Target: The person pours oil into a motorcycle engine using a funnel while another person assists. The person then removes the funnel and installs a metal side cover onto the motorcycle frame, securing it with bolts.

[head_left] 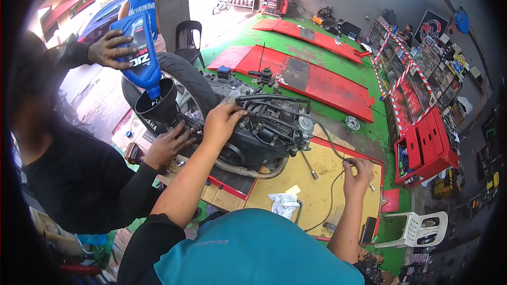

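The engine point(259, 137) sits uncovered over the yellow surface point(264, 195); beside it a co-worker point(79, 179) tips a blue bottle point(141, 55) into the funnel point(154, 106), pouring apparently unfinished; my left hand point(224, 124) rests curled on the engine, grip unclear; my right hand point(359, 175) pinches the thin cable point(331, 143), perhaps not yet settled

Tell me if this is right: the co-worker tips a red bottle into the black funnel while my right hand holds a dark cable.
The bottle isn't red: in the head view, the co-worker tips a blue bottle into the black funnel while your right hand holds a dark cable.
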The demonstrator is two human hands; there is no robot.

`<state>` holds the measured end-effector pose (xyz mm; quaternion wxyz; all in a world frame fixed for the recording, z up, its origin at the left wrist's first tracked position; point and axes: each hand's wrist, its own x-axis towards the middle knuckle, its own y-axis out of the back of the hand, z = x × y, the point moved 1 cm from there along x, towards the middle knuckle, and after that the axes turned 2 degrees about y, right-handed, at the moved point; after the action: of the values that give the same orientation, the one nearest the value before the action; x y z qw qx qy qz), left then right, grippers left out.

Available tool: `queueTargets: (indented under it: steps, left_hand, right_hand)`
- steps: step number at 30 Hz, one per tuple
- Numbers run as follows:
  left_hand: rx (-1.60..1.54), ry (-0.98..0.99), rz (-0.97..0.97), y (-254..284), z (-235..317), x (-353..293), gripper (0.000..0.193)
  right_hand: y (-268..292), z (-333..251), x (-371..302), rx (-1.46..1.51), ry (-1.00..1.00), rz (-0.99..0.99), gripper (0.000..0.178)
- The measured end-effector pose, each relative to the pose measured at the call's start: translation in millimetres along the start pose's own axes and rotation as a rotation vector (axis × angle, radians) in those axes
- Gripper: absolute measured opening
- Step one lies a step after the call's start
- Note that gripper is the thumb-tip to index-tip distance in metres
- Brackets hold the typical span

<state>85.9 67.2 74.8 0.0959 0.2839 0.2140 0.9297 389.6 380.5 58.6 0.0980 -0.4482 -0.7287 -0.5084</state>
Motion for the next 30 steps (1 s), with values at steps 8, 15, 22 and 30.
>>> queueTargets:
  steps: [8, 15, 22, 30]
  left_hand:
    - [-0.074, 0.150, -0.020, -4, -8, 12, 0.021]
    - [-0.506, 0.233, 0.073, -3, -29, -14, 0.055]
    - [-0.244, 0.027, -0.103, -4, -2, -10, 0.044]
    - [-0.271, 0.051, -0.151, 1, -11, -27, 0.050]
  right_hand:
    - [-54, 34, -33, -0.018, -0.129, -0.204, 0.016]
    - [-89, 46, -84, 0.082, -0.138, -0.404, 0.072]
    - [-109, 67, -143, 0.072, -0.207, -0.594, 0.094]
    - [-121, 101, -223, -0.013, -0.232, -0.912, 0.092]
